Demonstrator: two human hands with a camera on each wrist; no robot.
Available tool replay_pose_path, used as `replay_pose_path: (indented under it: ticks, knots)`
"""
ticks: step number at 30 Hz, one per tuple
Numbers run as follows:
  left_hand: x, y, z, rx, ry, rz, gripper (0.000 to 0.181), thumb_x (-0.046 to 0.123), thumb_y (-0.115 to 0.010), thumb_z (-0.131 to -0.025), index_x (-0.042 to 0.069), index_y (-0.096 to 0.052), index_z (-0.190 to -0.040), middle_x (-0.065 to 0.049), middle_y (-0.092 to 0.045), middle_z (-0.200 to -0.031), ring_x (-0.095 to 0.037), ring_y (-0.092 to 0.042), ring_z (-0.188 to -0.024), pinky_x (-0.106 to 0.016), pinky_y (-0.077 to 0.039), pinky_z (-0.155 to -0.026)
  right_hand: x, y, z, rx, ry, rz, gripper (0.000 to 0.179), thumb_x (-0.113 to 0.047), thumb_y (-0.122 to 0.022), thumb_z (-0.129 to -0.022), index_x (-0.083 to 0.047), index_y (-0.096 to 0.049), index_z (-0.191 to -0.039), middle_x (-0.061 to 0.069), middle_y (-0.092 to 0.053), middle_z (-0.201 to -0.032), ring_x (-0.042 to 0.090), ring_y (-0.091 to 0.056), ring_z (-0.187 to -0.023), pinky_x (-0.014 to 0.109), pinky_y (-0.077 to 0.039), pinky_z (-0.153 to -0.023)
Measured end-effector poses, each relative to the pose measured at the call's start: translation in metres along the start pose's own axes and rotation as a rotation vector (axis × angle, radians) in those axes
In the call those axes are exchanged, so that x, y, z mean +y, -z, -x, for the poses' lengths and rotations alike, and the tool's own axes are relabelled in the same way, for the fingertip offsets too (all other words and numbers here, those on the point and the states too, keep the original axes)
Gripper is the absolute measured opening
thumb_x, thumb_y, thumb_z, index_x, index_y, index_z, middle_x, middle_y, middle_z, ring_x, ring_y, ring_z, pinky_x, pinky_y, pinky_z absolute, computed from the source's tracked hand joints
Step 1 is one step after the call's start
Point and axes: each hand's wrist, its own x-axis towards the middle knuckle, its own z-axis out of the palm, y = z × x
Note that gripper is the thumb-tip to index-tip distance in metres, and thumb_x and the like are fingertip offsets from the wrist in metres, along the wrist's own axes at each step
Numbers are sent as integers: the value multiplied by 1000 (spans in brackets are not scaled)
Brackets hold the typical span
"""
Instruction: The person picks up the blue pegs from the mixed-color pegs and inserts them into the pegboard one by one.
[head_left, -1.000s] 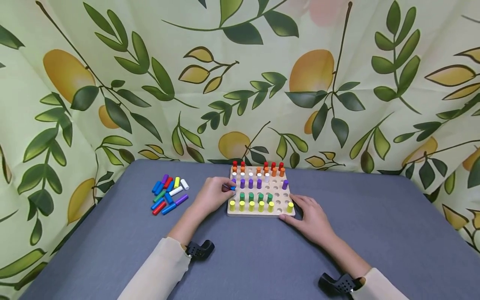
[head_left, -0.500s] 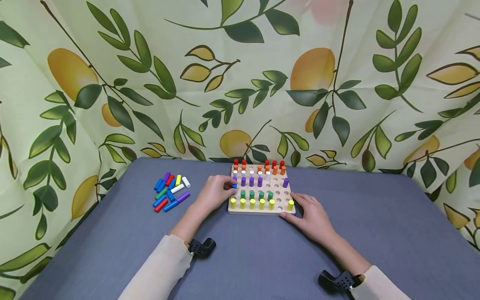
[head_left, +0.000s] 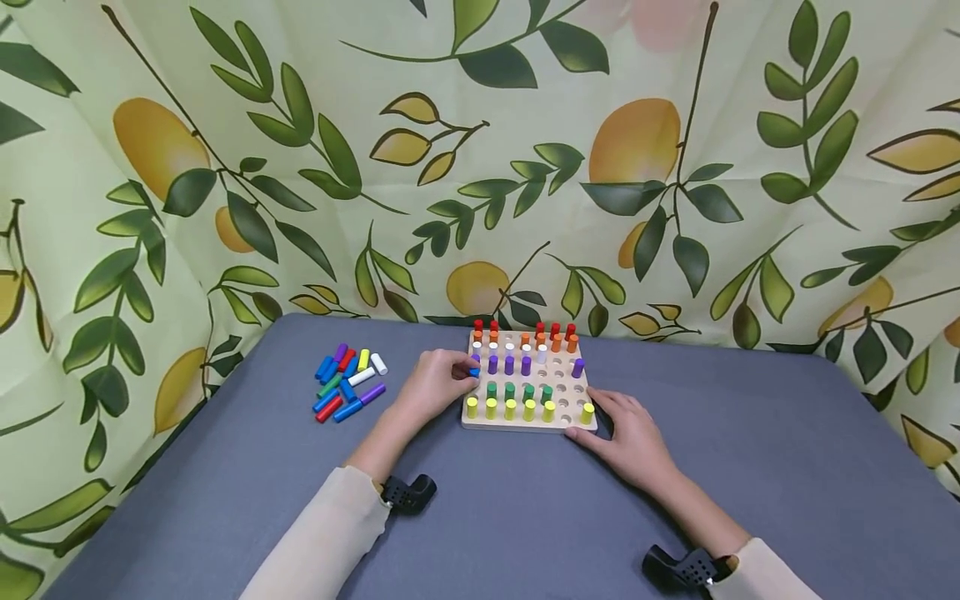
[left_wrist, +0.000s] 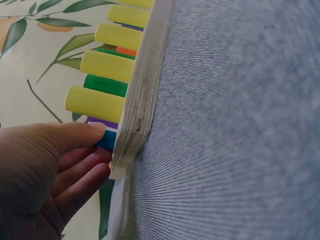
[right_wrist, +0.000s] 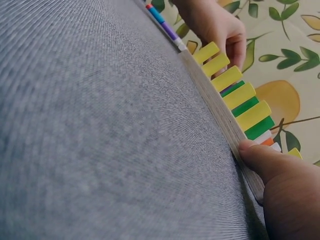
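Near right: your right hand (head_left: 630, 429), grip spread, touches the pegboard (head_left: 517, 424) corner. Farther, left edge: your left hand (head_left: 437, 385) pinches the blue peg (left_wrist: 107, 140), long axis upright, between green pegs (head_left: 510, 392) and purple pegs (head_left: 509, 365); seating unclear.

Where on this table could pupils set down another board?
The table is bare nearside of the pegboard, between the forearms, and right of the right hand. It's crowded left of the left hand, where loose pegs cluster.
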Motion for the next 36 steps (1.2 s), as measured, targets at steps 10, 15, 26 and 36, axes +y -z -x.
replay_pose_path:
  ticks: [10,15,26,36]
  knots:
    - [-4,1,0,-23,-12,44,22,10,-77,-88,6,-77,-109,-6,-78,-100,-13,-72,-87,-30,-60,-79,3,-2,3,13,0,-13,78,-51,-75,-86,0,-56,-142,23,-60,-139,43,-53,-130,63,-42,-106]
    - [-7,4,0,-28,8,76,22,9,-78,-87,7,-77,-109,-7,-77,-101,-14,-72,-88,-32,-61,-81,2,-4,1,2,-3,-19,80,-53,-74,-87,0,-55,-143,24,-59,-139,43,-52,-130,63,-42,-106]
    - [-18,39,21,-4,29,16,26,11,-77,-89,4,-75,-114,-11,-76,-109,-21,-74,-93,-37,-61,-84,-1,-4,-1,3,7,-23,80,-51,-74,-87,2,-54,-142,24,-60,-138,43,-53,-130,63,-42,-105]
    - [-36,84,61,48,-12,-67,24,8,-75,-87,1,-75,-110,-15,-77,-104,-23,-75,-89,-40,-60,-81,0,2,1,3,3,-23,79,-51,-74,-87,2,-54,-143,25,-59,-139,44,-52,-130,64,-42,-105]
